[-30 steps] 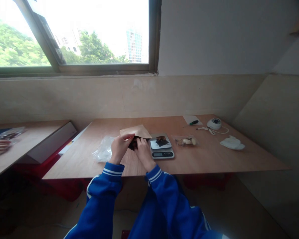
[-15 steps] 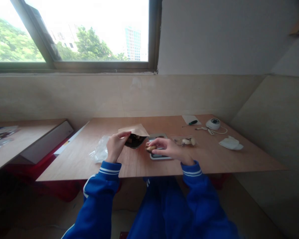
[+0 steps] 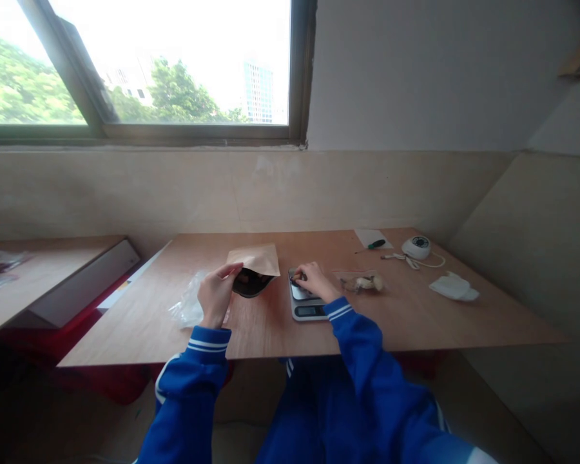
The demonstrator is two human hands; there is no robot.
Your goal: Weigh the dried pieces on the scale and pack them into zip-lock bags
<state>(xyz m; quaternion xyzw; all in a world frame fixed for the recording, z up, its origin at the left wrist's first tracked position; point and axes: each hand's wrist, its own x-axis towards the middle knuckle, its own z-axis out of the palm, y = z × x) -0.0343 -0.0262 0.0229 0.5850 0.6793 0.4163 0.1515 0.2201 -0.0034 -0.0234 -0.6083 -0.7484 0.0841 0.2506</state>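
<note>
Your left grip [image 3: 216, 293] is pinched on the open tan paper pouch [image 3: 255, 259] over the brown wooden tabletop [image 3: 270, 338]. Your right grip [image 3: 315, 282] meets small brown pieces [image 3: 298, 277] on the white-and-silver digital scale [image 3: 297, 316]; whether it clamps them, I can't tell. Behind stand a beige wall [image 3: 391, 193] and a brown-framed window [image 3: 198, 132].

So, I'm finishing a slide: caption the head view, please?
Left hand holds a brown pouch open; right hand has its fingers at brown pieces on a digital scale.
</note>
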